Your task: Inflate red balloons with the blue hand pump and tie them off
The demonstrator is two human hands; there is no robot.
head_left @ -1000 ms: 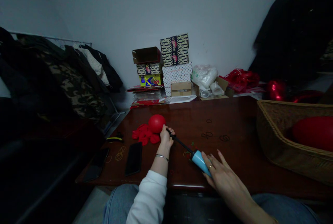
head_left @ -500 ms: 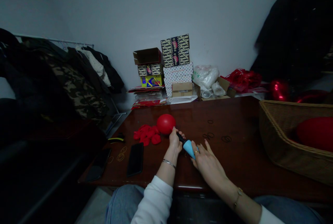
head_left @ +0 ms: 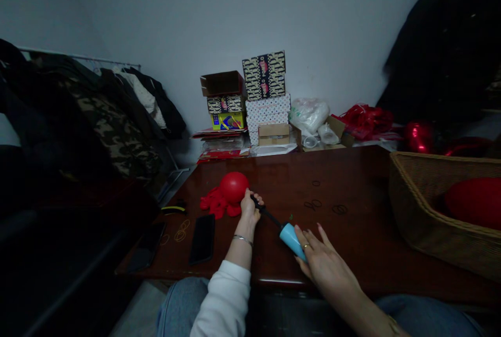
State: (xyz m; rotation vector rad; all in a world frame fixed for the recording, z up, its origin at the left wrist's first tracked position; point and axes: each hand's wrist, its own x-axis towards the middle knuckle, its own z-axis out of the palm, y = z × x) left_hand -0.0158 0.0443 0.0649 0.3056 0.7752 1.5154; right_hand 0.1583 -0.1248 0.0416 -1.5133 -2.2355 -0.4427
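A round red balloon [head_left: 234,187], partly inflated, sits at the tip of a hand pump with a black nozzle and a light blue body [head_left: 293,241]. My left hand [head_left: 250,207] is closed round the black nozzle end and the balloon's neck. Around the blue body lies my right hand [head_left: 323,260], its thumb and palm against it and some fingers stretched out. A black rod shows between the two hands. Flat red balloons [head_left: 216,203] are heaped on the brown table [head_left: 285,180], partly behind the inflated one.
Two dark phones [head_left: 202,239] and yellowish rubber bands [head_left: 181,231] lie at the left; dark bands [head_left: 340,209] are right of centre. A wicker basket [head_left: 415,201] holding a red balloon [head_left: 475,202] stands at the right. Boxes [head_left: 268,112] are stacked at the back.
My left hand has moved left with the balloon and nozzle, and my right hand has moved down and right with the blue body. More of the black rod shows, and the balloon looks slightly bigger.
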